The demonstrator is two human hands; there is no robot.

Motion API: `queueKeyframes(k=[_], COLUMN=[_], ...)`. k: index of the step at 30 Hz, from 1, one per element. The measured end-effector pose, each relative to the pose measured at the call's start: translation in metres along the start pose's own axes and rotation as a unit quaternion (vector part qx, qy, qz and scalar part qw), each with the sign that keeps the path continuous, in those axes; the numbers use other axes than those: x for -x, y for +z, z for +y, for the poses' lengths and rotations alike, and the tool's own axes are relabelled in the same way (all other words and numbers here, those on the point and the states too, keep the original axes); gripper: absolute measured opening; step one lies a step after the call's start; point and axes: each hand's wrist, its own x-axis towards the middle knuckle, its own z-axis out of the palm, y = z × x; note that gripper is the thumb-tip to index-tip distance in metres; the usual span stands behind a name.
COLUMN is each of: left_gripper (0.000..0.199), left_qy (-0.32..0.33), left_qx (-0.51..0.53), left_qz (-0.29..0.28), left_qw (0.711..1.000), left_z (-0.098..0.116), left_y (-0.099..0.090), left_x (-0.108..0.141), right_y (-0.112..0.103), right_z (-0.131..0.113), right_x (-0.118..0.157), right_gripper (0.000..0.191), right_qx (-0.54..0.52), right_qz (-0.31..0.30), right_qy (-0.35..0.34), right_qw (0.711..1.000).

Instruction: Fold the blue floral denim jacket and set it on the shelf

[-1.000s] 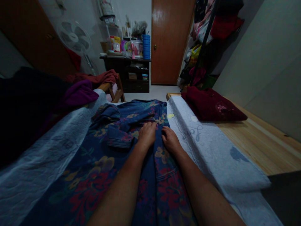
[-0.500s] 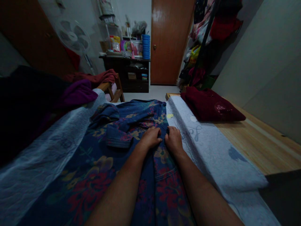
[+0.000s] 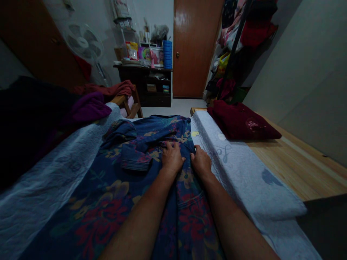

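A blue floral denim garment point(image 3: 108, 195) lies spread over the bed, with one cuffed sleeve point(image 3: 135, 159) folded across it left of my hands. My left hand point(image 3: 172, 156) rests palm down on the garment, fingers spread and pointing forward. Just to its right, my right hand point(image 3: 201, 160) is at the garment's right edge, thumb toward the left hand. Its fingers curl down at the edge, and whether they pinch the cloth is unclear.
A folded maroon garment point(image 3: 241, 121) lies at the right on the pale bedsheet point(image 3: 244, 173) and wooden board point(image 3: 282, 159). Purple cloth point(image 3: 90, 108) and dark clothes are piled at the left. Beyond stand a fan point(image 3: 84, 41), a dark cabinet point(image 3: 159, 97) and a door point(image 3: 195, 47).
My left hand has turned and spread its fingers flatter on the garment, slightly to the left. My right hand stays at the edge, nearly in place.
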Motion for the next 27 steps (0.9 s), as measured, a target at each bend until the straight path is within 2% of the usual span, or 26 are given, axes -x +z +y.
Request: queueKeyframes(k=[7, 14, 19, 22, 25, 27], left_gripper=[0.084, 0.081, 0.095, 0.097, 0.093, 0.092], left_qy=[-0.026, -0.014, -0.008, 0.005, 0.008, 0.008], left_qx=[0.025, 0.000, 0.059, 0.092, 0.169, 0.251], left_qz=[-0.075, -0.046, -0.076, -0.091, -0.071, -0.052], left_qw=[0.997, 0.999, 0.995, 0.992, 0.983, 0.967], left_z=[-0.007, -0.005, -0.008, -0.010, -0.009, -0.005], left_y=[-0.006, -0.006, -0.002, -0.001, 0.002, 0.007], left_x=[-0.004, -0.002, -0.007, -0.010, -0.011, -0.010], right_y=[0.001, 0.002, 0.003, 0.004, 0.003, 0.003], right_z=[0.000, 0.000, 0.000, 0.000, 0.000, 0.000], right_x=[0.001, 0.001, 0.000, 0.000, 0.000, -0.001], right_gripper=[0.032, 0.034, 0.035, 0.035, 0.036, 0.036], right_qx=[-0.008, -0.009, -0.002, -0.005, -0.008, -0.007], right_qz=[0.001, 0.004, -0.001, -0.003, 0.000, 0.000], right_qy=[0.005, 0.010, 0.009, 0.012, 0.011, 0.012], right_qw=[1.000, 1.000, 1.000, 1.000, 1.000, 1.000])
